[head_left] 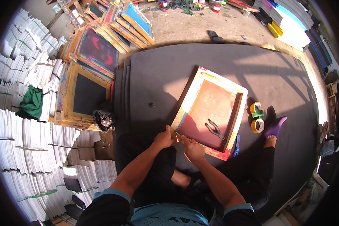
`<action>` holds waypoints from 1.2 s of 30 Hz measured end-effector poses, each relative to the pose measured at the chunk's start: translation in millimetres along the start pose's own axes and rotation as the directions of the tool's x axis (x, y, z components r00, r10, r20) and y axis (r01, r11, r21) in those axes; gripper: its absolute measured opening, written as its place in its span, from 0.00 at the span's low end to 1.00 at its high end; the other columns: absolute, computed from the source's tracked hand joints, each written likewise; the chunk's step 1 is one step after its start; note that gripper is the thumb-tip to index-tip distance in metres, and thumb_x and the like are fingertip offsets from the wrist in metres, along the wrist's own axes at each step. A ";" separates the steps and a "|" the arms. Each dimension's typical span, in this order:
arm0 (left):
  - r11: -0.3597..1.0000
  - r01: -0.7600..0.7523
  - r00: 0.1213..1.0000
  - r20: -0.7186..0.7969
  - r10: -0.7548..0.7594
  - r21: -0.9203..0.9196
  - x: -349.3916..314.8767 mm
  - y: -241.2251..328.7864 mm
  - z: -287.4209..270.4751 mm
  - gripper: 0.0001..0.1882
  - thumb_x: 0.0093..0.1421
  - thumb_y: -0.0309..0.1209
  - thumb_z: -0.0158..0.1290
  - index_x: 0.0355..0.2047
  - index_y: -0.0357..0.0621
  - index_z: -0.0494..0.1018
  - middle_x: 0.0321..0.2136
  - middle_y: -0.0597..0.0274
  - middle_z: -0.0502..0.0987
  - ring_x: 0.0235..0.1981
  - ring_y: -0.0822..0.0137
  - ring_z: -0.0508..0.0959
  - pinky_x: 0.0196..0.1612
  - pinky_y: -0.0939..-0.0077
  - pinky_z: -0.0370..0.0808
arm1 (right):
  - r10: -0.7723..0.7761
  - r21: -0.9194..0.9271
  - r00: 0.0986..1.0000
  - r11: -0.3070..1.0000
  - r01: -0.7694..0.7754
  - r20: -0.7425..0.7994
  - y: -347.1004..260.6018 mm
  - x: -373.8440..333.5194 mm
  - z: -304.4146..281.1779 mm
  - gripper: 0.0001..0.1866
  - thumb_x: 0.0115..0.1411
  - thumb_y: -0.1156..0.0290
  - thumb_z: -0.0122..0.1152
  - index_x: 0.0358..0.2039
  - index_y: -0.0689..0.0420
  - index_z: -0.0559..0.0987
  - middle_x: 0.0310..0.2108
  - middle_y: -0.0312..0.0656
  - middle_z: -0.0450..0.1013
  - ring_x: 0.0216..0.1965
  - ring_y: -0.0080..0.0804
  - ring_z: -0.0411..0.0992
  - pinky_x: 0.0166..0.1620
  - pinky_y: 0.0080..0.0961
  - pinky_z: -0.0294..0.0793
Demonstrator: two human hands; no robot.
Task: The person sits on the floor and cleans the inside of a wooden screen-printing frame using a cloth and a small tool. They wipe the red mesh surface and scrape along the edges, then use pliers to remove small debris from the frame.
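A wooden screen-printing frame (235, 126) with orange-red mesh lies tilted before me, its near left corner between my hands. My left hand (164, 138) is closed at that corner, fingers against the wood. Just to its right my right hand (193, 149) is closed beside the frame's near edge. A thin, dark thing shows at its fingertips, pointing toward the corner; its kind is too small to make out. Pliers (216, 130) with dark handles rest on the mesh, jaws toward the near right. Beyond the frame's right side lies a blue utility knife (236, 145).
Two yellow tape rolls (257, 125) with a green piece between them lie near my purple-socked foot (275, 127). Dark sheets (154, 69) form the surface under me. More screen frames (73, 92) lean at the left, beside tall white stacks (30, 139) and a black plastic bag (103, 119).
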State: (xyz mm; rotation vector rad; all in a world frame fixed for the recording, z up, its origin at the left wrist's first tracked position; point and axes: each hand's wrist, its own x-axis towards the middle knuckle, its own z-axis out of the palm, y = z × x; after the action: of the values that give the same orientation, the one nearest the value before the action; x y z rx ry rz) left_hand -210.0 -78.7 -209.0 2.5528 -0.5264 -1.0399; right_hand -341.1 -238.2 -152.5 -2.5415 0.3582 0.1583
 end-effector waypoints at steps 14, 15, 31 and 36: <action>1.000 -0.006 1.000 0.013 0.006 0.000 -2.1 -5.0 -0.8 0.48 0.58 0.59 0.68 0.59 0.40 0.53 0.43 0.34 0.84 0.46 0.36 0.85 0.47 0.45 0.81 | 0.044 -0.013 0.998 0.999 -0.043 0.052 1.3 -1.8 2.7 0.14 0.68 0.67 0.66 0.52 0.56 0.86 0.41 0.58 0.84 0.41 0.54 0.84 0.45 0.38 0.82; 1.000 -0.009 1.000 0.014 0.009 0.000 -1.2 -3.2 -1.5 0.48 0.58 0.59 0.68 0.59 0.40 0.53 0.43 0.34 0.84 0.46 0.36 0.85 0.47 0.45 0.81 | -0.007 0.090 1.000 0.996 0.009 -0.029 7.4 -1.3 8.7 0.14 0.69 0.66 0.66 0.52 0.56 0.86 0.38 0.56 0.83 0.38 0.52 0.84 0.43 0.39 0.82; 0.997 -0.078 0.997 -0.026 0.077 -0.027 4.5 -3.6 2.5 0.47 0.56 0.61 0.69 0.55 0.40 0.55 0.42 0.34 0.84 0.45 0.36 0.85 0.46 0.45 0.81 | -0.092 0.539 0.969 0.817 0.205 -0.229 51.3 19.7 44.0 0.15 0.76 0.60 0.59 0.55 0.51 0.86 0.23 0.32 0.73 0.18 0.16 0.66 0.21 0.18 0.63; 0.997 -0.075 0.997 -0.022 0.075 -0.019 3.8 -5.1 1.3 0.49 0.57 0.61 0.69 0.57 0.38 0.54 0.41 0.34 0.84 0.45 0.36 0.85 0.46 0.45 0.81 | 0.044 0.549 0.993 0.835 0.024 -0.110 44.0 13.2 39.2 0.16 0.75 0.61 0.59 0.55 0.55 0.85 0.30 0.43 0.81 0.26 0.32 0.79 0.30 0.27 0.76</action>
State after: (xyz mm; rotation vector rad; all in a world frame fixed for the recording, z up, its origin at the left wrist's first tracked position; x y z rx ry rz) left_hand -207.4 -76.1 -214.3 2.5036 -0.5983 -0.9858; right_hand -342.6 -255.0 -210.4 -1.9766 0.3967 -0.0869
